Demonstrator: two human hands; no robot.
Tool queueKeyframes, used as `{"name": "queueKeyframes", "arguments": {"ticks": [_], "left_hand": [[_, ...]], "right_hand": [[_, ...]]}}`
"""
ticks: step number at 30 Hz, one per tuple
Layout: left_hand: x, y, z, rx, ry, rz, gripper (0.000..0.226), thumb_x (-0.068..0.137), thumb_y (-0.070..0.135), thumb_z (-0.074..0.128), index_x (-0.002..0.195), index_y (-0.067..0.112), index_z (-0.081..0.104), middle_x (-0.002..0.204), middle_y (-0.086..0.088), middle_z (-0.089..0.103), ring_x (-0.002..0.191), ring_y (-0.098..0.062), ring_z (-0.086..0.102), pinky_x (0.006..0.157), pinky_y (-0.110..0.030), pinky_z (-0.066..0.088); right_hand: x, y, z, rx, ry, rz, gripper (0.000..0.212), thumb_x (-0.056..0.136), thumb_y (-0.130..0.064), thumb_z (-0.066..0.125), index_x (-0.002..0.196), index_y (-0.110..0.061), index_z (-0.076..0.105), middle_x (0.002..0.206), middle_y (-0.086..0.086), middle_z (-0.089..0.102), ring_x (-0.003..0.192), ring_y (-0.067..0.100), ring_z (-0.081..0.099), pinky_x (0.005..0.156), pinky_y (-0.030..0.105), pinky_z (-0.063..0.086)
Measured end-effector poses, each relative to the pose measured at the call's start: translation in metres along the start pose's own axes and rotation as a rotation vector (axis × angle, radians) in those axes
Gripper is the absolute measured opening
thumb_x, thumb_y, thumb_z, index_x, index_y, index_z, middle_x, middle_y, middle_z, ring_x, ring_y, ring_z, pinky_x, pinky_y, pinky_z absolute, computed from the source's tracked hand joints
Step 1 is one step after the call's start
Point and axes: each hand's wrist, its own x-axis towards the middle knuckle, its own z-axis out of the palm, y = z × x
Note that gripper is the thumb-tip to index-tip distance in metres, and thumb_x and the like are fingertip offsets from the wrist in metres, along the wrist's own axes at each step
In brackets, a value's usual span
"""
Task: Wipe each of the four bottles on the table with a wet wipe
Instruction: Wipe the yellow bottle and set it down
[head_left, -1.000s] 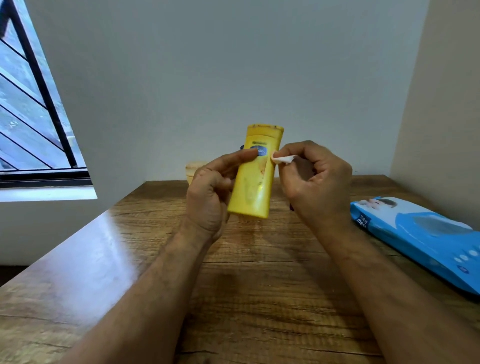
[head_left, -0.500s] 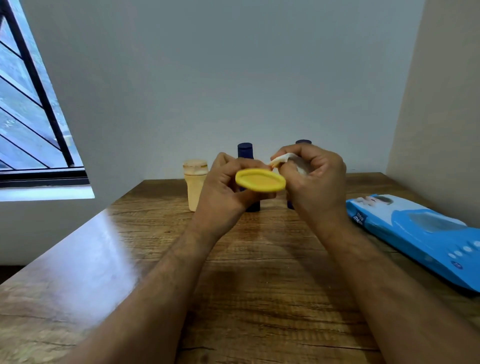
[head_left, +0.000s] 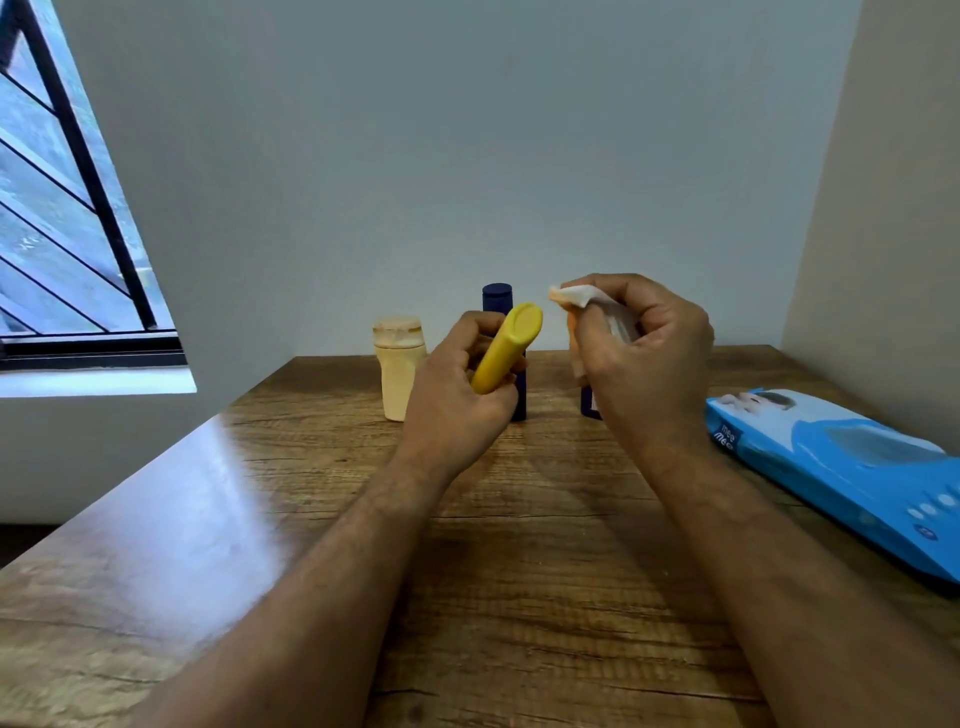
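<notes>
My left hand (head_left: 457, 395) grips a yellow bottle (head_left: 506, 348), tilted with one flat end pointing up and to the right. My right hand (head_left: 644, 364) is closed on a bunched white wet wipe (head_left: 576, 296), held just right of the bottle's end with a small gap between them. At the back of the wooden table (head_left: 311, 519) stand a cream bottle (head_left: 397, 364) and a dark blue bottle (head_left: 497, 297) partly behind my left hand. Another dark blue bottle (head_left: 589, 408) is mostly hidden behind my right hand.
A blue pack of wet wipes (head_left: 841, 467) lies flat along the table's right side. Walls close off the back and right. A barred window (head_left: 62, 234) is at the left.
The yellow bottle went from upright to tipped over, and now slants with its end up to the right. My right hand with the wipe has lifted slightly off the bottle.
</notes>
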Motion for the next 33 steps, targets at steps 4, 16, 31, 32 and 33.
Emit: {"name": "queueKeyframes", "arguments": {"ticks": [4,16,31,32,33], "left_hand": [[0.002,-0.005,0.001,0.059,0.022,-0.023,0.05,0.078,-0.005,0.067,0.111,0.032,0.062,0.09,0.008,0.069,0.083,-0.008,0.065,0.066,-0.021,0.055],[0.0,-0.013,-0.001,0.155,0.037,0.028,0.047,0.079,-0.001,0.069,0.107,0.036,0.062,0.086,0.009,0.068,0.079,-0.008,0.062,0.064,-0.026,0.052],[0.001,-0.015,0.001,0.101,0.061,0.071,0.039,0.078,-0.001,0.07,0.103,0.029,0.066,0.081,0.009,0.068,0.076,-0.014,0.064,0.063,-0.036,0.056],[0.001,-0.013,0.0,0.108,0.06,0.078,0.041,0.078,-0.001,0.07,0.102,0.032,0.064,0.081,0.01,0.067,0.075,-0.011,0.063,0.063,-0.034,0.055],[0.001,-0.012,0.0,0.114,0.053,0.084,0.043,0.078,0.0,0.07,0.102,0.035,0.064,0.081,0.012,0.067,0.076,-0.009,0.063,0.064,-0.03,0.054]], "right_hand": [[-0.002,0.003,-0.003,0.009,-0.197,-0.142,0.014,0.084,-0.004,0.066,0.091,-0.011,0.076,0.083,-0.005,0.071,0.079,0.006,0.066,0.067,0.013,0.049],[-0.007,0.005,-0.001,-0.061,-0.292,-0.244,0.013,0.081,-0.009,0.067,0.089,-0.01,0.077,0.082,0.001,0.073,0.076,0.01,0.067,0.064,0.024,0.055],[-0.008,0.0,0.004,-0.058,-0.302,-0.261,0.016,0.083,-0.008,0.065,0.093,-0.012,0.077,0.084,0.0,0.072,0.077,0.01,0.065,0.066,0.018,0.052],[-0.007,0.001,0.004,-0.064,-0.28,-0.248,0.017,0.084,-0.008,0.066,0.094,-0.014,0.077,0.085,-0.002,0.072,0.079,0.009,0.065,0.068,0.017,0.052],[-0.005,0.004,0.003,-0.077,-0.253,-0.223,0.017,0.085,-0.008,0.066,0.096,-0.016,0.076,0.087,-0.003,0.072,0.081,0.007,0.065,0.07,0.015,0.052]]}}
